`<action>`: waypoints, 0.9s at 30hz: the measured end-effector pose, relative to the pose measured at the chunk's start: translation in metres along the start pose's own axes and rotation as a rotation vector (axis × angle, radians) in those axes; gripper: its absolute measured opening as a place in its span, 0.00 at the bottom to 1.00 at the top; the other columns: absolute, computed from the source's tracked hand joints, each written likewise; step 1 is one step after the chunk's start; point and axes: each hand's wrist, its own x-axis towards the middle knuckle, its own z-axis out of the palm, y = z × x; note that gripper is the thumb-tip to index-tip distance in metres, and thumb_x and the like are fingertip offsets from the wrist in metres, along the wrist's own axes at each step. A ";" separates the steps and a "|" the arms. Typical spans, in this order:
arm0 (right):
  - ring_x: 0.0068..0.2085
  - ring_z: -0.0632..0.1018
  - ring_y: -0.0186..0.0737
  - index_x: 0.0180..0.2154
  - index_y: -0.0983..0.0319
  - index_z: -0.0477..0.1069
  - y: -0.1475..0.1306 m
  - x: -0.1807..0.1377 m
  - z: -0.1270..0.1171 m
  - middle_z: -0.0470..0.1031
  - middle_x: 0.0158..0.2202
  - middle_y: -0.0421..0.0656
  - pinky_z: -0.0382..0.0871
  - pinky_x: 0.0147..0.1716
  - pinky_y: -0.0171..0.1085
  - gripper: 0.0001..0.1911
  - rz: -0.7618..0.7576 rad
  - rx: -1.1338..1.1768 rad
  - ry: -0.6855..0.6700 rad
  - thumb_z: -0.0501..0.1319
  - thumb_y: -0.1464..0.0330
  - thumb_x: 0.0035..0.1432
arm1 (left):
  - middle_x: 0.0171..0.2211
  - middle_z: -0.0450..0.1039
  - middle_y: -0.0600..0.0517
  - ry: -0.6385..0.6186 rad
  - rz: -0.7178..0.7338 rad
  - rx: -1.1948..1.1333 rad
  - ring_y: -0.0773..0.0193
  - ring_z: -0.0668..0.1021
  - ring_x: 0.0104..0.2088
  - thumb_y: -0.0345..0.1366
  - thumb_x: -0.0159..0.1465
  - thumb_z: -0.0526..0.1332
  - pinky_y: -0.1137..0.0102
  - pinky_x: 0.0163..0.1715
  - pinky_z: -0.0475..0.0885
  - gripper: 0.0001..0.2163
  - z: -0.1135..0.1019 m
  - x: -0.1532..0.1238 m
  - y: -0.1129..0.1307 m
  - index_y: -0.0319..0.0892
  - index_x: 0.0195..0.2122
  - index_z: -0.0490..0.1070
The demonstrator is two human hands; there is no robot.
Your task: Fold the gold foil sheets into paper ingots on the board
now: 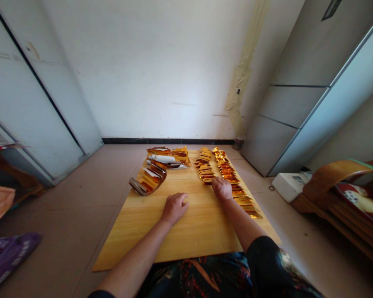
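Note:
My left hand (175,207) rests low over the wooden board (136,225), fingers loosely bent and thumb apart, with nothing visible in it. My right hand (222,189) is at the near end of a row of folded gold foil papers (205,165), fingers closed on the last folded piece; its fingertips are partly hidden. Right of that hand runs a longer row of shiny folded gold papers (228,171). Ahead of my left hand lies a curved stack of gold foil sheets (149,180), and behind it more gold sheets (183,155) beside a white wrapped bundle (161,159).
A white wall (161,82) stands behind the board. A grey refrigerator (276,111) is at the right, with a white box (287,186) and a wooden chair (338,198) nearer. A purple bag (14,256) lies on the floor at the left.

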 end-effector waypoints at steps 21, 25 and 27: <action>0.33 0.74 0.37 0.38 0.61 0.71 -0.008 0.014 -0.002 0.74 0.34 0.46 0.56 0.29 0.33 0.12 0.170 -0.030 -0.115 0.49 0.70 0.63 | 0.35 0.76 0.51 0.004 0.019 -0.004 0.65 0.76 0.34 0.28 0.55 0.58 0.69 0.40 0.65 0.11 0.000 -0.002 0.000 0.42 0.39 0.74; 0.33 0.75 0.38 0.41 0.61 0.70 -0.012 0.011 -0.005 0.74 0.34 0.46 0.58 0.29 0.33 0.12 0.198 -0.013 -0.145 0.49 0.71 0.63 | 0.34 0.76 0.52 0.007 0.028 0.001 0.65 0.75 0.34 0.28 0.55 0.58 0.69 0.39 0.65 0.11 0.000 -0.002 -0.001 0.42 0.38 0.74; 0.34 0.75 0.38 0.42 0.61 0.69 -0.014 0.008 -0.008 0.74 0.34 0.46 0.58 0.29 0.33 0.13 0.215 -0.002 -0.148 0.48 0.71 0.63 | 0.34 0.76 0.52 0.011 0.033 0.001 0.65 0.76 0.34 0.27 0.55 0.58 0.69 0.39 0.65 0.10 0.001 -0.001 -0.002 0.42 0.38 0.74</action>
